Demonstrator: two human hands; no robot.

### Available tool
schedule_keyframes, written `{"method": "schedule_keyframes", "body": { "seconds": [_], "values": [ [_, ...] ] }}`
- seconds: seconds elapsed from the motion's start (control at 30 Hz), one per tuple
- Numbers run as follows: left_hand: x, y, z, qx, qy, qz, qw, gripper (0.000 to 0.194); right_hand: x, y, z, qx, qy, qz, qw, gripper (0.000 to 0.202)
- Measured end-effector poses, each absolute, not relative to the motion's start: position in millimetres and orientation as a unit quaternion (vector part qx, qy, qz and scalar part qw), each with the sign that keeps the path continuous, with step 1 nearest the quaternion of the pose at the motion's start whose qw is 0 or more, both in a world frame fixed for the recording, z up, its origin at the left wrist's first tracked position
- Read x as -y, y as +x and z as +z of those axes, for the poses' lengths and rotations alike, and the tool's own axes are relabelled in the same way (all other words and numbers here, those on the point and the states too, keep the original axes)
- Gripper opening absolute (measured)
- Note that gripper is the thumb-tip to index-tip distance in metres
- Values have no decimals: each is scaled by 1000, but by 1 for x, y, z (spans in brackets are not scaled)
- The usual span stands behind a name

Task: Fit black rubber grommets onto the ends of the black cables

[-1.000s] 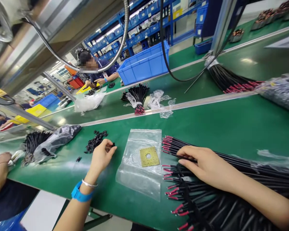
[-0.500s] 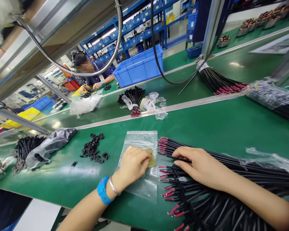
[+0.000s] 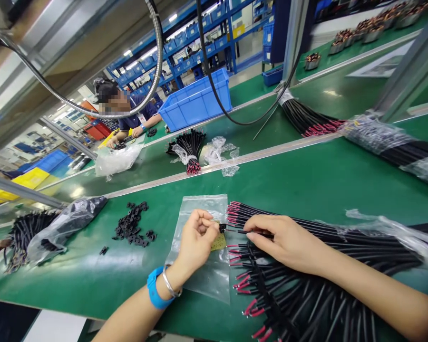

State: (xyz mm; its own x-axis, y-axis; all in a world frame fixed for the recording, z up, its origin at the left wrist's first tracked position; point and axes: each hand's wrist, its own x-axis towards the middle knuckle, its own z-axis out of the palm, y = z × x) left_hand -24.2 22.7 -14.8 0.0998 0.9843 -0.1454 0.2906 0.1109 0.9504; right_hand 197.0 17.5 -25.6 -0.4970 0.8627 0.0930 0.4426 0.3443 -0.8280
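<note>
My left hand (image 3: 199,235) pinches a small black connector (image 3: 222,228) above a yellowish sponge (image 3: 218,241), which lies on a clear plastic bag (image 3: 207,280). My right hand (image 3: 278,237) is closed on a black cable (image 3: 240,231) whose thin end points at the connector. Whether cable end and connector touch is too small to tell. Behind and beneath my right hand spread bundled black cables (image 3: 328,294) with red wire ends. A pile of small black connectors (image 3: 131,225) lies left of the bag.
A metal rail (image 3: 264,153) crosses behind the work area. Beyond it are a cable bundle (image 3: 189,147), crumpled plastic (image 3: 219,153) and a blue bin (image 3: 196,102). A person (image 3: 128,111) works at the far side. Bagged cables (image 3: 64,225) lie at the left, more (image 3: 381,137) at the right.
My left hand has turned and its black connector now shows, facing the cable end in my right hand. The whole view has shifted, moving most things slightly left.
</note>
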Motion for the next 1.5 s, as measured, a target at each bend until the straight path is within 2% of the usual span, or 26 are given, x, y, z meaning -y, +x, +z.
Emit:
{"method": "schedule_keyframes", "body": {
  "seconds": [0.2, 0.47, 0.53, 0.63, 0.7, 0.83, 1.13, 1.5],
  "values": [
    [-15, -19, -14, -549, 560, 363, 503, 31, -18, 196, -25, 768, -430, 386, 276, 18],
    [-2, -27, -21, -516, 647, 358, 433, 24, -17, 196, -26, 769, -426, 379, 289, 18],
    [-1, -24, -22, -510, 631, 355, 464, 31, -16, 196, -28, 775, -416, 376, 291, 18],
    [-6, -17, -21, -511, 519, 359, 584, 52, -15, 198, -29, 784, -403, 372, 291, 18],
    [-12, -12, -21, -514, 465, 346, 632, 52, -15, 198, -28, 777, -414, 375, 290, 15],
    [-19, -5, -20, -526, 521, 347, 576, 35, -16, 199, -27, 775, -426, 368, 287, 15],
    [-22, 2, -27, -501, 651, 321, 472, 26, -16, 201, -33, 787, -408, 361, 289, 20],
    [-20, 11, -25, -500, 627, 307, 513, 30, -19, 202, -25, 764, -442, 403, 242, 19]
  ]
}}
